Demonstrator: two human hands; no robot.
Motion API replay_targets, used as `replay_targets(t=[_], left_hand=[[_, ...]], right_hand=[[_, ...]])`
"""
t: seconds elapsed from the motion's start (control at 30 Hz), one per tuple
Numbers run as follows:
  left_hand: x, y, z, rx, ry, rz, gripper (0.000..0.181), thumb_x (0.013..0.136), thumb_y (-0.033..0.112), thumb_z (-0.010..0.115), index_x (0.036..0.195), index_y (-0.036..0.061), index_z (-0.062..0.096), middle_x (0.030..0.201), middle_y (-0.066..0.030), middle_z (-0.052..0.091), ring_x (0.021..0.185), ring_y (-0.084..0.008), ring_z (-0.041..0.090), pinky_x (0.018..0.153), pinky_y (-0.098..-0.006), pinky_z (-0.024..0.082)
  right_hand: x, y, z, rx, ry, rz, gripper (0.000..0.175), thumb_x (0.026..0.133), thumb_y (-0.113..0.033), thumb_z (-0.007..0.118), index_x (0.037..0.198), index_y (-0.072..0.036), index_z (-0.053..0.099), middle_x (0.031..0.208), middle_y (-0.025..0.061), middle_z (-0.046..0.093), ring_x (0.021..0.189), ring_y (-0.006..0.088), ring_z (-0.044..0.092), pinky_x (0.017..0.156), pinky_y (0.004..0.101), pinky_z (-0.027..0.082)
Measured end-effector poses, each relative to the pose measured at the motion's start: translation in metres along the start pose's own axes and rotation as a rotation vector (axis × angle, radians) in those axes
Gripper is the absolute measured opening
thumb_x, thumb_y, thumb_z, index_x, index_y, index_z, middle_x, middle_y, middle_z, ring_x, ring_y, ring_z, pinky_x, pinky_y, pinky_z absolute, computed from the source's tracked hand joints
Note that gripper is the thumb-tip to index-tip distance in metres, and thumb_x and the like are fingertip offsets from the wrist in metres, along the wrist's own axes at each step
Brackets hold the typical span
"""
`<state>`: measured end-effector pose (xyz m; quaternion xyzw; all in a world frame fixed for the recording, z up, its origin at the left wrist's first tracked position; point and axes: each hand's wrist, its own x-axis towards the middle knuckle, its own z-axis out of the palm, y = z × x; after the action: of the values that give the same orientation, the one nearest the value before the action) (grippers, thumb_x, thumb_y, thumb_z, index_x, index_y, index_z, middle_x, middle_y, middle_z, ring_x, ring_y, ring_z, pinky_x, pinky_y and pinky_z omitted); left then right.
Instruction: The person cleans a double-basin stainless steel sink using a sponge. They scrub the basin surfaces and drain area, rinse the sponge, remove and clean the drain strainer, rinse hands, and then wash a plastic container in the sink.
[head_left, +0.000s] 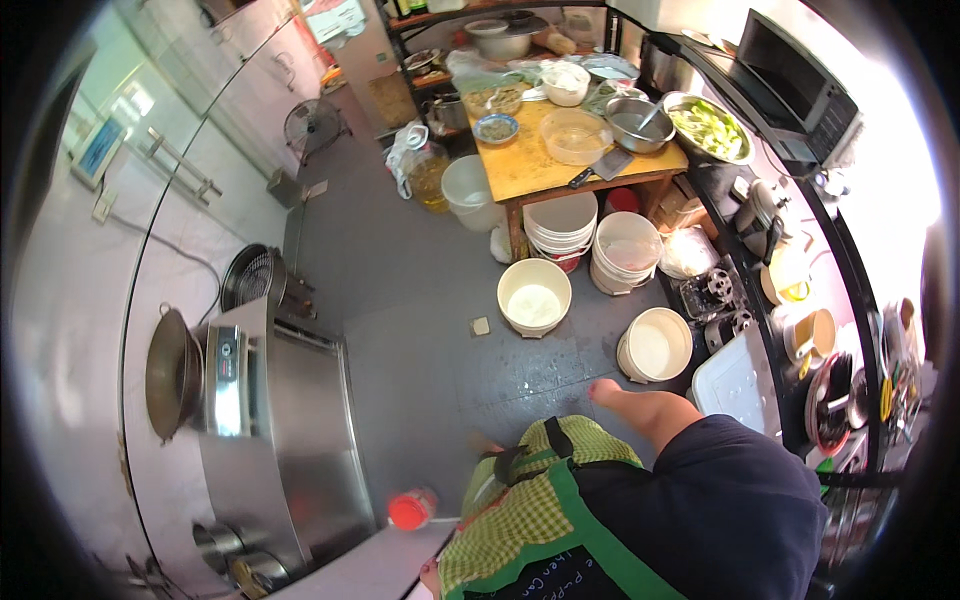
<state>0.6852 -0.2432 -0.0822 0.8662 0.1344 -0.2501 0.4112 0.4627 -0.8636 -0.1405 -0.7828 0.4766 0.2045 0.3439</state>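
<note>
My right hand (603, 391) hangs low at the end of a bare forearm, above the floor left of a white plastic bucket (654, 345); its fingers are not clear. What seems to be my left hand (430, 574) shows partly at the bottom edge, between the gingham apron (517, 525) and a white counter (367, 562). A blurred skin-coloured part juts out beyond the apron; I cannot tell if it is a hand or a foot. Another white bucket (534, 296) stands ahead. A red-lidded jar (411, 510) stands by the counter's edge.
A wooden table (525, 169) carries bowls and a cleaver (604, 166). Beneath it are stacked buckets (561, 217). An oil jug (427, 176) and a floor fan (313, 126) stand further left. Shelves with cookware line the right; a stainless steel cabinet (319, 427) stands left. The floor looks wet.
</note>
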Motion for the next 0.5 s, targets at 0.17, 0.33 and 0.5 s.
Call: replay_targets(t=[0.17,0.33,0.5], left_hand=[[0.098,0.070,0.003,0.221,-0.280,0.076,0.026,0.086,0.029,0.059,0.087,0.0034,0.060,0.087,-0.0150,0.070,0.080,-0.0324,0.067,0.067,-0.0446,0.051],[0.159,0.158,0.026,0.359,-0.558,0.179,0.026,0.086,0.029,0.060,0.090,0.0038,0.061,0.089,-0.0152,0.069,0.082,-0.0324,0.067,0.068,-0.0443,0.051],[0.185,0.204,0.021,0.479,-0.683,0.215,0.026,0.087,0.029,0.060,0.092,0.0043,0.061,0.091,-0.0153,0.069,0.084,-0.0325,0.067,0.070,-0.0440,0.051]], right_hand=[[-0.044,0.031,0.009,-0.013,0.014,0.246,0.033,0.083,-0.030,0.051,0.089,-0.006,0.073,0.097,0.0189,0.070,0.094,0.0363,0.066,0.082,0.0454,0.053],[-0.059,-0.010,-0.003,0.124,0.152,0.323,0.030,0.081,-0.031,0.055,0.092,-0.009,0.073,0.091,0.0178,0.070,0.089,0.0363,0.067,0.079,0.0444,0.053],[-0.031,-0.072,-0.041,0.399,0.270,0.282,0.026,0.083,-0.030,0.061,0.096,-0.009,0.072,0.084,0.0123,0.071,0.078,0.0293,0.067,0.073,0.0401,0.053]])
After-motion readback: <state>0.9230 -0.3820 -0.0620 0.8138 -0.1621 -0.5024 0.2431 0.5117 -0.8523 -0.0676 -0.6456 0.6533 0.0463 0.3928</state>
